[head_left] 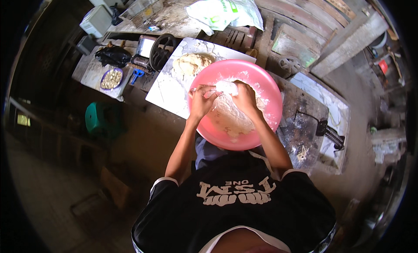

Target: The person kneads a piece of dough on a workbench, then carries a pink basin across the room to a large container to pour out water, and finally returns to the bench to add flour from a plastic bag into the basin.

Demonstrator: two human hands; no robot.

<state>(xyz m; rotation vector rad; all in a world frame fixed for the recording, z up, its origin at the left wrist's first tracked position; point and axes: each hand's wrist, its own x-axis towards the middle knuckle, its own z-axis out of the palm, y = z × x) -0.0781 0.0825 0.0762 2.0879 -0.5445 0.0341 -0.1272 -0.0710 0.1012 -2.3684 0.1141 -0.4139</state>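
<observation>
A large pink basin (pixel 272 85) stands in front of me with white flour (pixel 228 111) spread over its inside. Both my hands reach into its far half. Curled around a white, flour-covered lump (pixel 226 87) is my right hand (pixel 245 98), gripping its right side. My left hand (pixel 201 102) is closed at the lump's left side, fingertips bent and thumb against it. What the lump is made of I cannot make out. Behind the basin's left rim, a pale mass of dough (pixel 190 64) rests on a white marbled board (pixel 163 89).
A hand-cranked machine with a black wheel (pixel 162 52) stands left of the board, near a purple-rimmed bowl of pale pieces (pixel 112 79), a blue tool (pixel 137 75) and a black bag (pixel 113 55). A white sack (pixel 222 13) lies behind. At right is a ridged roller (pixel 333 134); a green stool (pixel 102 118) stands lower left.
</observation>
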